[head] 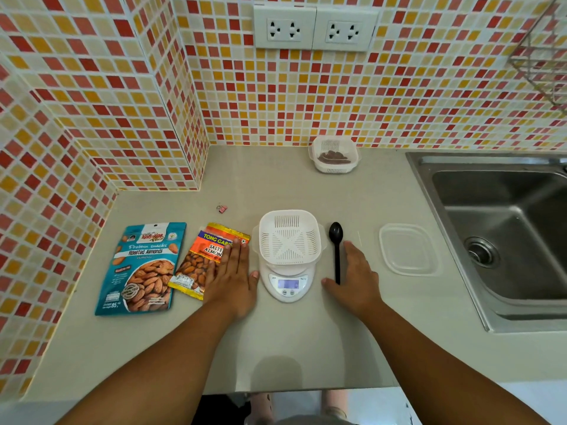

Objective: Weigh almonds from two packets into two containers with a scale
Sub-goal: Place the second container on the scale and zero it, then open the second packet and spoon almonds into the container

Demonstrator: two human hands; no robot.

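While both palms lie flat on the counter (306, 348):
Left hand (233, 279): fingers straight, resting partly on the orange almond packet (206, 261), gripping nothing.
Right hand (356, 279): fingers spread and relaxed, flat just beside the black spoon (336, 250).
Scale (287, 282): between the hands, display lit, white strainer basket (289, 237) on top.
Blue almond packet (144, 268): flat, left of the orange one.
Far container (334, 154): by the tiled wall, dark nuts inside.
Clear lid (406, 250): near the sink (503, 234).
Pink clip (221, 208): behind the packets.
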